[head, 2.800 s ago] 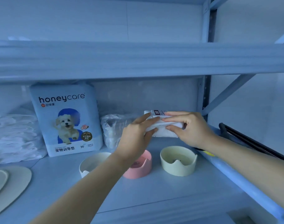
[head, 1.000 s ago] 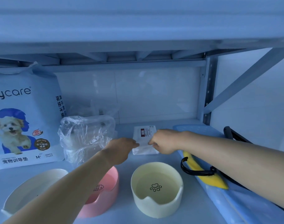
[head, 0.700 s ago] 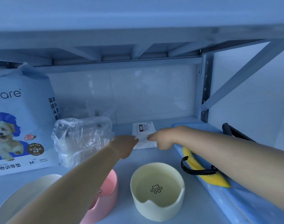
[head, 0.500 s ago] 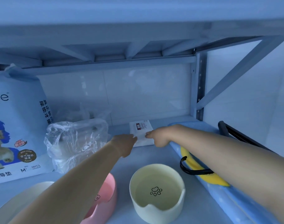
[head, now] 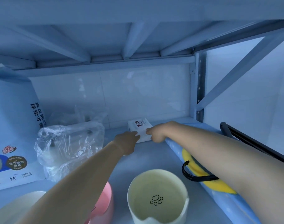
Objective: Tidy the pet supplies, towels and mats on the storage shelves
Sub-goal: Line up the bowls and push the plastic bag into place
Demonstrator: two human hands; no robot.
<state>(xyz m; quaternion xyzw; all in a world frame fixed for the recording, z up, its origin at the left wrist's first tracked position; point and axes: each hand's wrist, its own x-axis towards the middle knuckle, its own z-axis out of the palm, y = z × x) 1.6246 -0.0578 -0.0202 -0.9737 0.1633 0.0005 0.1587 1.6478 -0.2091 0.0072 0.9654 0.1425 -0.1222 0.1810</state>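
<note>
In the head view, the white packet (head: 140, 126) lay at the back of the shelf (head: 154, 155), near the wall. The right hand (head: 155, 132) pinched its near edge with curled fingers. The left hand (head: 127, 142) touched it, but I could not tell its grip. Pulling back carelessly, the forearms might knock the cream bowl (head: 131, 210) or the crumpled plastic bag (head: 70, 143). The rolled mat (head: 175, 147) crowded the right side.

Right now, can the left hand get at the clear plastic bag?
Probably yes. The left hand touches the white packet, and the clear plastic bag sits just left of it, with nothing visible between them.
</note>
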